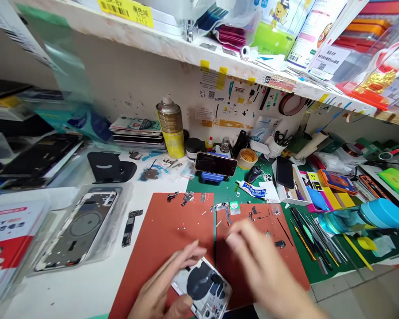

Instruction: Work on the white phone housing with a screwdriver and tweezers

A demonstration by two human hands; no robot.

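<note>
At the bottom centre, my left hand (168,281) holds an opened phone housing (204,288) by its left side, fingers along the top edge and thumb near the lower edge. A dark round pad and small parts show inside the housing. Up and to the right of it, my right hand (252,257) hovers over the red mat (182,221), somewhat blurred, its thumb and fingers drawn together; anything between the fingertips is too small to make out. Small metal parts (222,210) and a green-and-white square (234,208) lie beyond that hand.
A phone (216,164) leans on a blue stand at the back. Tweezers and screwdrivers (314,239) and a blue bottle (362,215) lie right. Another housing (83,226) sits in a clear tray left. A spray can (171,128) stands behind; a loaded shelf (173,42) overhangs.
</note>
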